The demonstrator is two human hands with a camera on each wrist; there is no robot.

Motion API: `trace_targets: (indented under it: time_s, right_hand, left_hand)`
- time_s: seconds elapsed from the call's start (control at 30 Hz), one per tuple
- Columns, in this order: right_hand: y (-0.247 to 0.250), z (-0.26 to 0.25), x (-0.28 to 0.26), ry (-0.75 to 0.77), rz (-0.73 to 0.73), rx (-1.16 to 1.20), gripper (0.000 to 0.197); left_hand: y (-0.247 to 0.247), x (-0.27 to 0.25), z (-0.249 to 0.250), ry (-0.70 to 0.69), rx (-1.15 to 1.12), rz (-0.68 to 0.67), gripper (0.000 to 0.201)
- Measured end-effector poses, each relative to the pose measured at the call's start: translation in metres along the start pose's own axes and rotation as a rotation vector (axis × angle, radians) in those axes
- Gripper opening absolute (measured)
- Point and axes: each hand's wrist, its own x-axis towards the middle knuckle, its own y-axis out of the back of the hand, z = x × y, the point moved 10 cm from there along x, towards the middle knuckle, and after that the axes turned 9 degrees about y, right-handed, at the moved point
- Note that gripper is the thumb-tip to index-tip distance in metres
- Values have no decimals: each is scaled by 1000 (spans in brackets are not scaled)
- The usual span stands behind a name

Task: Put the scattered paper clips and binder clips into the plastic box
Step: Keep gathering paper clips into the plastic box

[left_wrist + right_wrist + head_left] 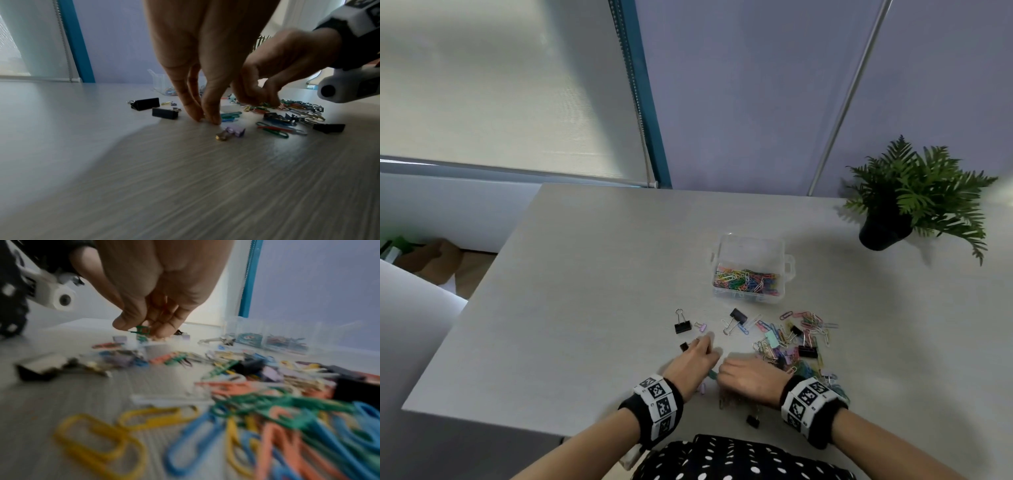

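Pale wood-grain table (571, 281) was set against a lilac wall w/ a roller blind (493, 85) at the window; a potted fern (914, 195) stood far beyond the right hand (748, 377). Left hand (693, 361) was seen w/ fingers straight, tips pressed to the table, nothing held. Right hand's fingers were curled, pinching a green paper clip (142, 330). Scattered clips (794, 339) were spread just ahead and right of the right hand; black binder clips (682, 325) lay just beyond the left. Plastic box (751, 270), part-filled w/ colored clips, was placed farther ahead of both hands.
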Motion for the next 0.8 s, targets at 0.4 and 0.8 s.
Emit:
trace_targets:
  time_s: [0.4,0.8]
  right_hand:
    - [-13,-11,3,99,-72,-65,7]
    - [-6,18,-12,-265,62,188,13]
  left_hand:
    - [-6,5,4,-36,118,-80,46]
    - [3,-1,20,-20,190,-97,46]
